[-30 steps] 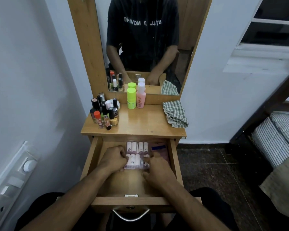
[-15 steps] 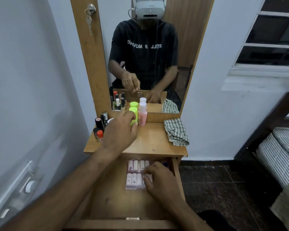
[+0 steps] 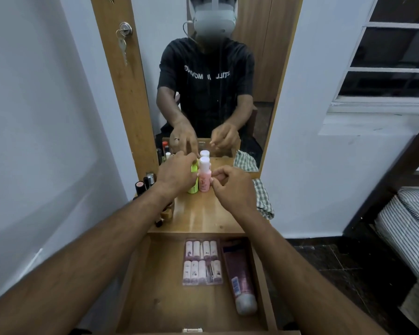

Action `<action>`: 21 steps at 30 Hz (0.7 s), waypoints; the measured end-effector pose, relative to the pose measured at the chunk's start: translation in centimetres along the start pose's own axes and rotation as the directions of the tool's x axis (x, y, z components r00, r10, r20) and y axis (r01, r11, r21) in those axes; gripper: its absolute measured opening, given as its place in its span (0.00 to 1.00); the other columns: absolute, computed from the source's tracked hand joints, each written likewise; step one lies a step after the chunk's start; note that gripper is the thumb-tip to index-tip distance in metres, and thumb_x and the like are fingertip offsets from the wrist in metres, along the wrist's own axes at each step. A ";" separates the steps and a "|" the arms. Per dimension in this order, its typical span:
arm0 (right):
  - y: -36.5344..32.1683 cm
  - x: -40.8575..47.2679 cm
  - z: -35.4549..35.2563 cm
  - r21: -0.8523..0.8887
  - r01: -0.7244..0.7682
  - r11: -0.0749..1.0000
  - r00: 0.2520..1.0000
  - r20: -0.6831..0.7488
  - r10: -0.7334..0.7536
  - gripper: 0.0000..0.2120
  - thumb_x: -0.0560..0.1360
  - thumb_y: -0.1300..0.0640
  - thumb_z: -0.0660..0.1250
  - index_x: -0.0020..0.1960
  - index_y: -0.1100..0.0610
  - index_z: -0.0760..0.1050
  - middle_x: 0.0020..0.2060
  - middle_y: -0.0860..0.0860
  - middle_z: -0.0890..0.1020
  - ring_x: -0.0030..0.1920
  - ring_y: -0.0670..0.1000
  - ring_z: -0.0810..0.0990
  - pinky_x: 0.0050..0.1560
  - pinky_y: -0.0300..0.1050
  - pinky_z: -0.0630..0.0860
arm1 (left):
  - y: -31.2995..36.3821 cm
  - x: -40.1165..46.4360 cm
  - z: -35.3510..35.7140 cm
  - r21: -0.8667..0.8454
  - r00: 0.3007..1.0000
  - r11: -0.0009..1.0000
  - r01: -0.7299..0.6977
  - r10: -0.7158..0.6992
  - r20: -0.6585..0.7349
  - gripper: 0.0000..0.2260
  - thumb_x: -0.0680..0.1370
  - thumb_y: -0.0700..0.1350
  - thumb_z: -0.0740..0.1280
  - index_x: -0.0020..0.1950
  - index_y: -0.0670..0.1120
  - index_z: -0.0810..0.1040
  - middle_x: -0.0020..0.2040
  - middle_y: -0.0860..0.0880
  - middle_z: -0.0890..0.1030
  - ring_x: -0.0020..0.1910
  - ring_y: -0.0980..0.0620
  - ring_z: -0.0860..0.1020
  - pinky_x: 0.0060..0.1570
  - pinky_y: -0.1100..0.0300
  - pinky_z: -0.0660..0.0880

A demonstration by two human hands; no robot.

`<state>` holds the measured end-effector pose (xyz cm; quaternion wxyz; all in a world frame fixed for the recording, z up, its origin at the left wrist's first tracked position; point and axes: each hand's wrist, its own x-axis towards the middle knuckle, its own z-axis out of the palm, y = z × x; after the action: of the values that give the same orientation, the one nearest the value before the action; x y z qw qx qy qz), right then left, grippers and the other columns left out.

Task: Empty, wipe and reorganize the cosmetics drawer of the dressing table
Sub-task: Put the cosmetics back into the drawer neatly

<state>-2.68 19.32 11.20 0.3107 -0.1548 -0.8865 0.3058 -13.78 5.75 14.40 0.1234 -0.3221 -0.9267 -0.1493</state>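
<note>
Below your hands the drawer (image 3: 155,298) lies open. Your left hand (image 3: 177,174) wraps the green bottle (image 3: 193,187) on the counter (image 3: 203,213); your right hand (image 3: 232,189), fingers curled, nears the pink bottle (image 3: 204,180). Both look light, rigid, smooth: grip mid-body.

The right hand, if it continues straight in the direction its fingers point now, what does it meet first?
Most likely the pink bottle. The right hand points left and slightly forward, fingertips beside the bottle's body, perhaps already touching; depth is unclear. The left hand covers the green bottle beyond it.
</note>
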 end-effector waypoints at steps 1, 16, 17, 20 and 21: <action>0.1 0.2 0.1 0.001 0.001 1.000 1.000 -0.001 -0.001 0.08 0.73 0.48 0.73 0.50 0.47 0.84 0.40 0.42 0.82 0.39 0.41 0.79 0.38 0.41 0.78 | 0.0 0.1 0.0 0.003 1.000 1.000 0.001 -0.001 0.008 0.17 0.76 0.51 0.71 0.63 0.51 0.76 0.55 0.47 0.78 0.54 0.46 0.77 0.48 0.49 0.79; 0.1 -0.3 0.6 0.121 0.067 0.990 0.997 0.031 -0.071 0.13 0.70 0.48 0.77 0.54 0.46 0.82 0.42 0.43 0.81 0.38 0.42 0.79 0.39 0.42 0.79 | 1.4 -1.5 -2.0 -0.119 0.998 0.992 -0.040 0.035 -0.045 0.15 0.73 0.46 0.75 0.53 0.42 0.75 0.46 0.45 0.78 0.43 0.48 0.75 0.38 0.56 0.68; 0.0 -0.7 0.7 0.152 0.076 0.985 0.995 0.049 -0.084 0.15 0.70 0.49 0.78 0.55 0.46 0.81 0.43 0.44 0.81 0.38 0.42 0.79 0.41 0.44 0.81 | 1.6 -2.0 -2.5 -0.152 0.997 0.987 -0.053 0.044 -0.068 0.13 0.72 0.47 0.74 0.50 0.42 0.75 0.45 0.45 0.79 0.43 0.47 0.76 0.36 0.55 0.68; -0.7 -2.7 0.6 0.231 0.103 0.968 0.990 0.074 -0.123 0.24 0.69 0.47 0.78 0.63 0.46 0.78 0.46 0.44 0.80 0.39 0.44 0.79 0.43 0.46 0.81 | 2.1 -4.6 -4.3 -0.259 0.987 0.960 -0.105 0.069 -0.143 0.12 0.71 0.48 0.75 0.46 0.45 0.77 0.40 0.50 0.79 0.39 0.51 0.78 0.33 0.55 0.74; -0.9 -3.6 0.6 0.247 0.114 0.962 0.988 0.074 -0.136 0.26 0.69 0.46 0.78 0.65 0.48 0.78 0.47 0.44 0.80 0.39 0.44 0.79 0.42 0.43 0.80 | 2.3 -5.9 -5.0 -0.284 0.984 0.952 -0.119 0.075 -0.159 0.11 0.71 0.49 0.76 0.46 0.46 0.78 0.39 0.52 0.79 0.38 0.55 0.78 0.33 0.58 0.74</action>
<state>-0.47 16.71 9.73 0.3055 -0.0454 -0.8637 0.3982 -7.20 2.37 17.51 0.1495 -0.3701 -0.8659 -0.3015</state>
